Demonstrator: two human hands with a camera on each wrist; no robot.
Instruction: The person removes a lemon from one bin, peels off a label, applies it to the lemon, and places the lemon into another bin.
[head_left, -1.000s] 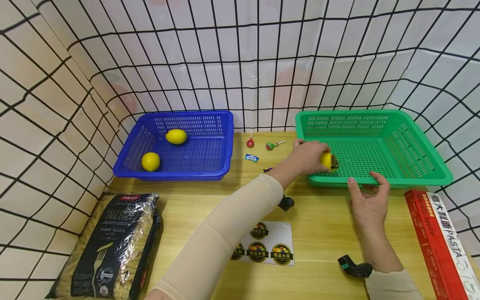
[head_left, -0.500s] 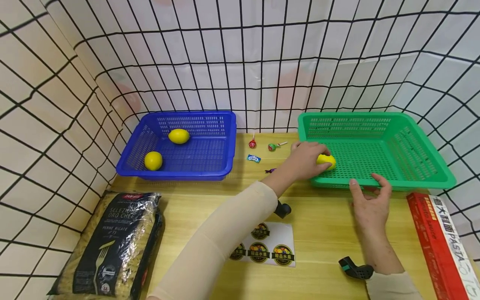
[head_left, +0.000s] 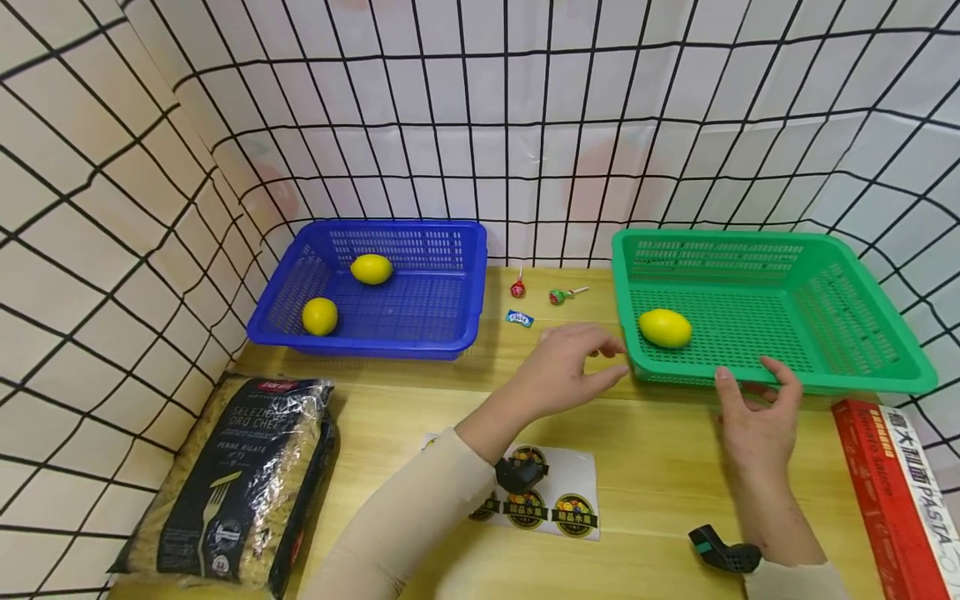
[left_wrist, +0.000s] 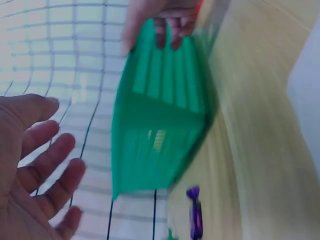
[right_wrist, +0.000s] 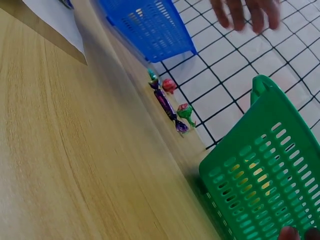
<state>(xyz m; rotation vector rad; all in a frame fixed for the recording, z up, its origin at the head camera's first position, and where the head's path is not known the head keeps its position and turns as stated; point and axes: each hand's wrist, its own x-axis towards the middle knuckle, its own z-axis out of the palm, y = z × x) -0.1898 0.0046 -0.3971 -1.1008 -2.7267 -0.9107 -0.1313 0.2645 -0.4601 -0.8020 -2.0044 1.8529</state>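
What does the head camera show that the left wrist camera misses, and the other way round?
Only the head view shows the lemon lying in the green basket, the blue basket with two more lemons, the pasta bag and the sticker sheet. Only the left wrist view shows a purple-wrapped candy on the wood near the basket's corner. Both show the green basket, the open, empty left hand and the right hand with fingers at the basket's near rim.

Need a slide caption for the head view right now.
Lemon lies in green basket; left hand open beside it, right hand gripping the front rim.
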